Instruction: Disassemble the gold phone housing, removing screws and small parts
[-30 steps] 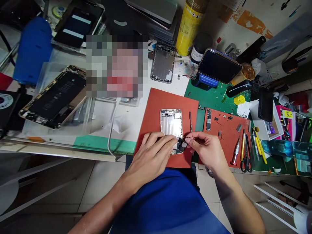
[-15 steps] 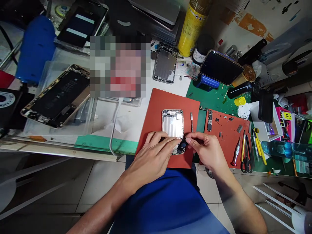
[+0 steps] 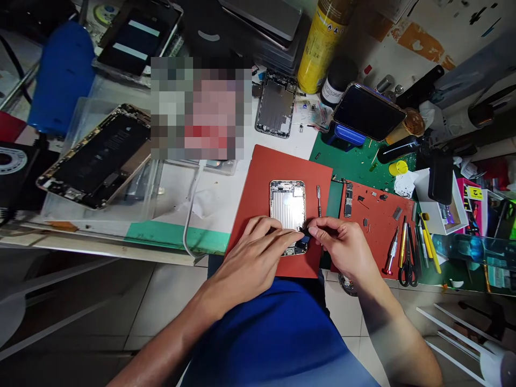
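Observation:
An opened phone housing, silvery inside with its bare back plate showing, lies on a red-brown mat. My left hand rests over its lower left side, fingers bent and close together. Its fingertips reach across to the housing's lower right corner. There, a small black phone part sits between my two hands. My right hand comes from the right, thumb and forefinger pinched at that part's edge. Fingers partly cover the part, so its exact kind is unclear. Just above the right fingertips lies a slim metal spudger.
A second red mat on the right holds a logic board, small parts, scissors and screwdrivers. Behind stand a phone on a blue stand and a yellow spray can. Another opened phone lies left.
The whole view has shifted very slightly. Both hands stay at the housing's lower right corner, with the right fingertips still pinched by the black phone part.

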Demonstrator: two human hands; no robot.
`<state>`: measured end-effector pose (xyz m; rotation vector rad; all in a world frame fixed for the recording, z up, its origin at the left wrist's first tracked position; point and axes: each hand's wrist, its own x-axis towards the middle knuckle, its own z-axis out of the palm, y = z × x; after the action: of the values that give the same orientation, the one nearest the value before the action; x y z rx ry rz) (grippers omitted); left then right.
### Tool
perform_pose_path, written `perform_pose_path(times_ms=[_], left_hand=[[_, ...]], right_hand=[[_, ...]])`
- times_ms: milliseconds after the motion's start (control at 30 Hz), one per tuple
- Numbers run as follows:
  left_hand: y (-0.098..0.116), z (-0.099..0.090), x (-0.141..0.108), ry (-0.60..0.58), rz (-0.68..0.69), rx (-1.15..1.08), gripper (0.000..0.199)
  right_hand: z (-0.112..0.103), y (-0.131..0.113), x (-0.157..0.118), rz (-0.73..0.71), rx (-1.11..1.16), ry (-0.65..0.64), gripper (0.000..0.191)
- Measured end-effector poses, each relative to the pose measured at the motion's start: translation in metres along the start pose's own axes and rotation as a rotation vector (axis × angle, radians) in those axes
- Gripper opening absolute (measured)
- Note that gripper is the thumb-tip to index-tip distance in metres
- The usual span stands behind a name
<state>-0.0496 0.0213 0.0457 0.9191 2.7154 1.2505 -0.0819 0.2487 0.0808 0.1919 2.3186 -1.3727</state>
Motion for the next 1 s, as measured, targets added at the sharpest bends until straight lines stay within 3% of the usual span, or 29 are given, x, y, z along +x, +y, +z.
perform_pose_path(times_ms=[400,600,1000], left_hand=[[0.0,-0.0039,-0.0003,-0.041,-0.036,-0.088,0.061],[-0.0012,-0.0033,-0.0005,-0.046,-0.024,-0.083,0.06],[-0.0009,-0.0039,0.0005,-0.025,0.002,-0.046,0.056]], right_hand=[[0.0001,-0.0029,0.003,-0.013,-0.026,-0.004,0.026],[0.0024,-0.0035,-0.0008,-0.1,-0.06,0.11,0.02],[0.0017,-0.0028,0.0043,-0.069,-0.113,-0.06,0.023]])
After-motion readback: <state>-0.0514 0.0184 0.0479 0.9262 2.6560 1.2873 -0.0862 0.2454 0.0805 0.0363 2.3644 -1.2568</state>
